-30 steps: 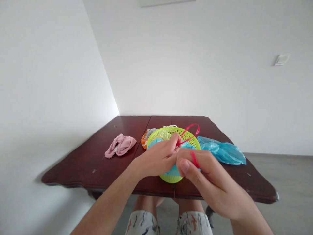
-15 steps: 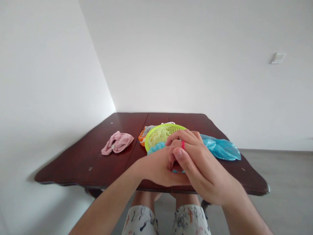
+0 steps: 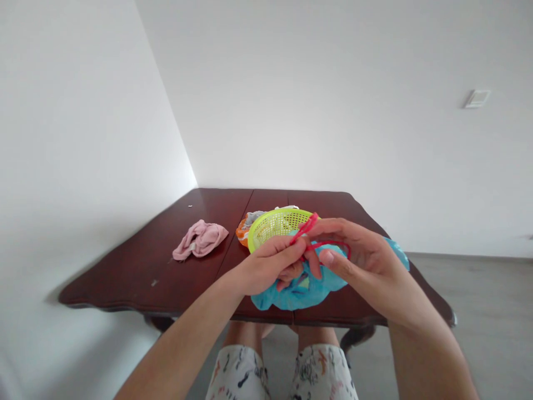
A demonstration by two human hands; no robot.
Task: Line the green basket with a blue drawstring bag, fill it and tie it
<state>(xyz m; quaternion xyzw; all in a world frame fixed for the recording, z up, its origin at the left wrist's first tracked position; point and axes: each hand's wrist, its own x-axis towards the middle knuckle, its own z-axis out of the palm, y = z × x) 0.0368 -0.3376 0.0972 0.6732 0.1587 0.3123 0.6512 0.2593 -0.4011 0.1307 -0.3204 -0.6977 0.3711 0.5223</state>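
Observation:
A thin red string (image 3: 308, 224) is stretched and crossed between my hands. My left hand (image 3: 275, 264) is closed, pinching the string between thumb and fingers. My right hand (image 3: 362, 255) curves around from the other side, with a loop of string running along its fingers and its fingertips against the string. Below both hands a crumpled light-blue item (image 3: 302, 294) lies bunched at the table's near edge; whether it is cloth or plastic I cannot tell. Right behind the hands stands a yellow-green mesh basket (image 3: 275, 225), partly hidden by them.
A pink cloth item (image 3: 202, 240) lies on the dark wooden table (image 3: 166, 278) at left. Orange and grey fabric (image 3: 245, 225) shows behind the basket. Thin blue plastic (image 3: 398, 254) pokes out beyond my right hand. Walls border the table's left and far sides.
My hands have come apart from being clasped together. The red string, earlier just a band on a right finger, now spans both hands, and more of the blue item shows beneath.

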